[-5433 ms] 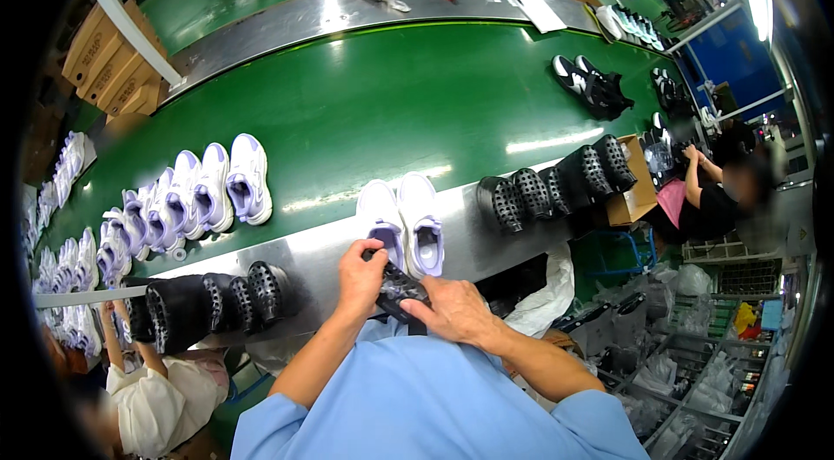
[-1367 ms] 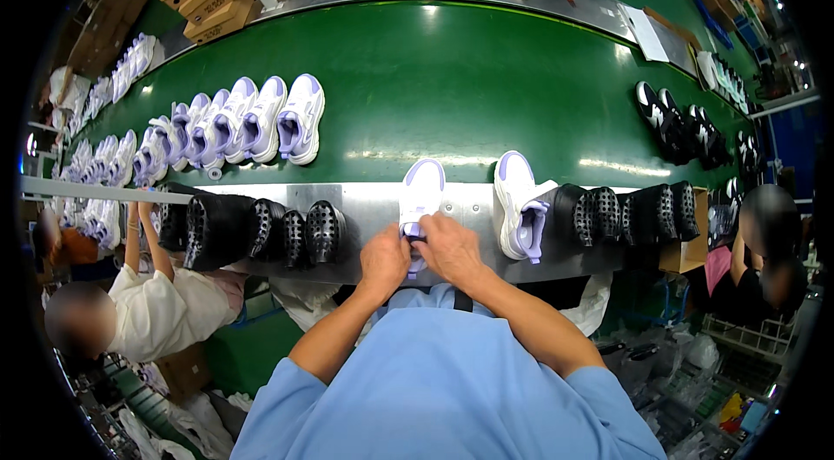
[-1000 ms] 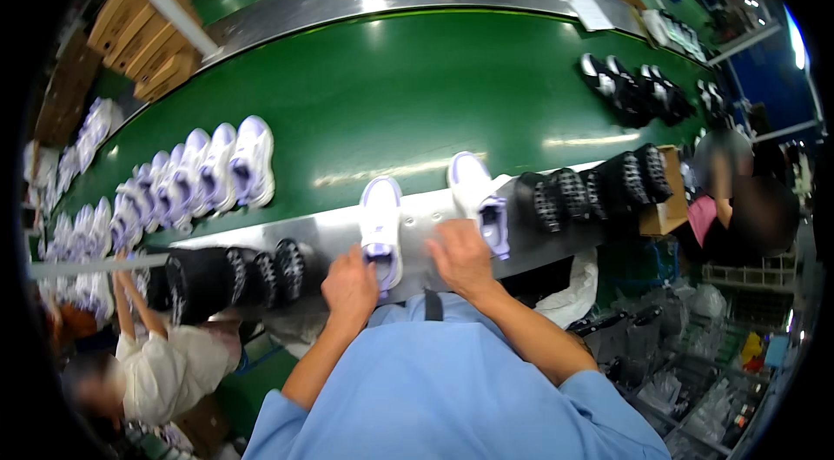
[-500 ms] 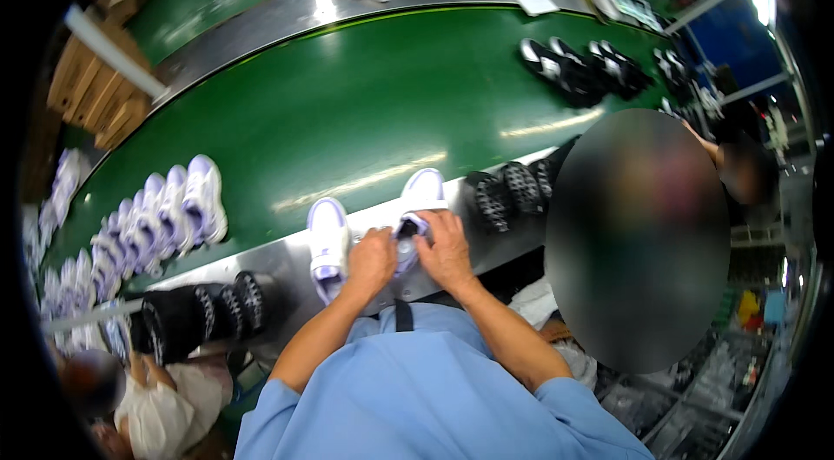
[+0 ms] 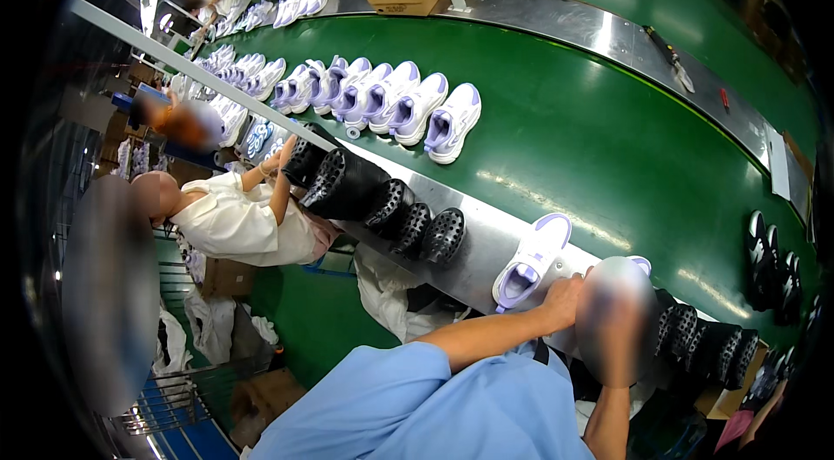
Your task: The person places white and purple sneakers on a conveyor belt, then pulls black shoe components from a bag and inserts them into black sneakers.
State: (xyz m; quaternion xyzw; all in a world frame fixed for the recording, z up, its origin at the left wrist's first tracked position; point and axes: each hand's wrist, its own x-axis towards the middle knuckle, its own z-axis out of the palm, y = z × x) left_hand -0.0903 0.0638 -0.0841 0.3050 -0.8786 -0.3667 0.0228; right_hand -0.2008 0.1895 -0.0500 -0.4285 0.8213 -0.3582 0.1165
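My left hand (image 5: 565,302) is curled beside a second white and lavender sneaker (image 5: 641,264), of which only the toe shows. A blurred patch covers its fingertips and whatever they grip. Under that same patch lies my right hand (image 5: 615,317), its fingers too smeared to read. Just left of my hands, a white and lavender sneaker (image 5: 534,256) rests across the metal ledge and the green surface, its toe pointing away and its opening toward me. Neither hand touches it visibly.
Along the metal ledge (image 5: 486,264) stand black dotted, round-ended pieces (image 5: 443,236), with more (image 5: 682,330) at right. A row of similar sneakers (image 5: 417,108) sits on the green surface (image 5: 539,112) at far left. Black shoes (image 5: 763,260) lie right. A person in white (image 5: 234,212) works at left.
The view has swung left, so the sneakers and my hands appear farther right. My hands remain near the right sneaker, now mostly behind a blurred patch.
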